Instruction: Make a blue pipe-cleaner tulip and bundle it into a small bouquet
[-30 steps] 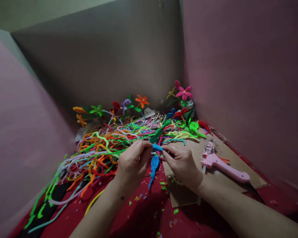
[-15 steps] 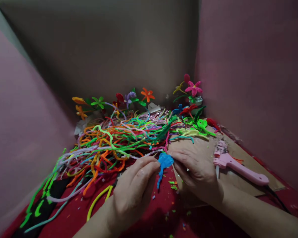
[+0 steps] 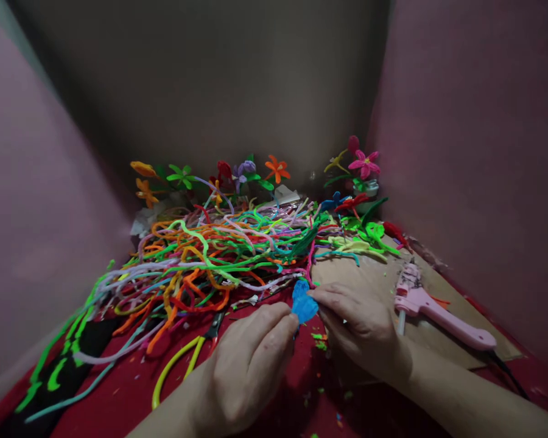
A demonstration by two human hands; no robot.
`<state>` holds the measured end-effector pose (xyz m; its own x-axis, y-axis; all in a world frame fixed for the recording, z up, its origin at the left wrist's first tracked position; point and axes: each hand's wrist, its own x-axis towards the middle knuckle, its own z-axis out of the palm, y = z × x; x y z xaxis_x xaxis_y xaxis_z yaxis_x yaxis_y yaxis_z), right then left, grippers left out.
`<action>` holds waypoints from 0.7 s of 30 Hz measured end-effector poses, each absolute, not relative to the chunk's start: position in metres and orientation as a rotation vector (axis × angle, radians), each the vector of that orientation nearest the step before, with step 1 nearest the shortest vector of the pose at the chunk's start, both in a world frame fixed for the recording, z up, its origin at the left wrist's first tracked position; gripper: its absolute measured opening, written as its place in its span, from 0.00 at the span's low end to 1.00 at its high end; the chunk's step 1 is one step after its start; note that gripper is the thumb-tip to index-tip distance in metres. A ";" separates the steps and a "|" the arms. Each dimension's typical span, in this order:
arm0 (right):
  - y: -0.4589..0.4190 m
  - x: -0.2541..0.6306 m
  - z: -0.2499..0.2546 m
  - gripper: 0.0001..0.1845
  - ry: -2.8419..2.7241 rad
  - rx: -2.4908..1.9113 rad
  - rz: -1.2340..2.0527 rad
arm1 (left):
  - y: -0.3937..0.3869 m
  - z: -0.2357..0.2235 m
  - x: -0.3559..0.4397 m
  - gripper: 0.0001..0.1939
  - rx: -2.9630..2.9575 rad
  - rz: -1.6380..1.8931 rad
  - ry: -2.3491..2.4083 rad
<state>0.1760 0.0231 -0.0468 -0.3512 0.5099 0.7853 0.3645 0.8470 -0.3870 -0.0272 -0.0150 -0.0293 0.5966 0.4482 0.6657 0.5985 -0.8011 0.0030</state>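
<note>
Between my two hands is a small blue pipe-cleaner flower piece [image 3: 305, 302], with rounded petal-like lobes. My left hand [image 3: 256, 356] is closed, its fingertips pinching the piece's lower left side. From the right, my right hand [image 3: 358, 319] pinches its edge with thumb and forefinger. My left fingers hide the lower end of the piece. Beyond it lies a large tangled heap of coloured pipe cleaners [image 3: 228, 243]. Yellow-handled scissors [image 3: 176, 365] rest beside my left wrist, partly covered by the forearm.
A pink glue gun [image 3: 438, 310] lies on a cardboard sheet [image 3: 374, 274] to the right, its cord trailing off. Finished pipe-cleaner flowers [image 3: 276, 168] stand along the back, and a pink flower [image 3: 364, 164] rises from a small jar. Green scraps [image 3: 319, 342] dot the red cloth [image 3: 296, 407].
The blue piece has been turned in my fingers; its dangling strand no longer shows and its lobes now point up. The view has shifted slightly, exposing more of the scissors.
</note>
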 end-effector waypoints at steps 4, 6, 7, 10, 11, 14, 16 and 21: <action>0.025 0.179 -0.049 0.10 -2.024 -0.648 0.095 | -0.014 -0.007 -0.018 0.12 -2.784 -1.226 -1.039; 0.025 0.180 -0.050 0.09 -2.050 -0.639 0.063 | -0.011 0.003 -0.014 0.09 -2.810 -1.406 -1.280; 0.025 0.180 -0.050 0.10 -2.063 -0.630 0.048 | -0.009 0.007 -0.011 0.07 -2.809 -1.449 -1.421; 0.026 0.180 -0.049 0.10 -2.082 -0.603 -0.026 | -0.003 0.011 -0.004 0.05 -2.870 -1.458 -1.667; 0.025 0.180 -0.049 0.10 -2.091 -0.597 -0.054 | -0.002 0.010 -0.002 0.03 -2.889 -1.451 -1.702; 0.025 0.180 -0.047 0.09 -2.128 -0.594 -0.106 | -0.002 0.007 0.001 0.06 -2.856 -1.534 -1.735; 0.025 0.180 -0.047 0.10 -2.141 -0.592 -0.117 | -0.003 0.007 0.000 0.07 -2.736 -1.767 -1.773; 0.028 0.181 -0.049 0.10 -2.102 -0.623 -0.059 | -0.005 0.024 -0.016 0.10 -2.516 -2.688 -1.719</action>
<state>0.1808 0.0276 -0.0490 -0.4550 0.4090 0.7910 0.4527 0.8712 -0.1901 -0.0159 -0.0047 0.0235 0.0109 0.9473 0.3201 -0.1066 -0.3172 0.9424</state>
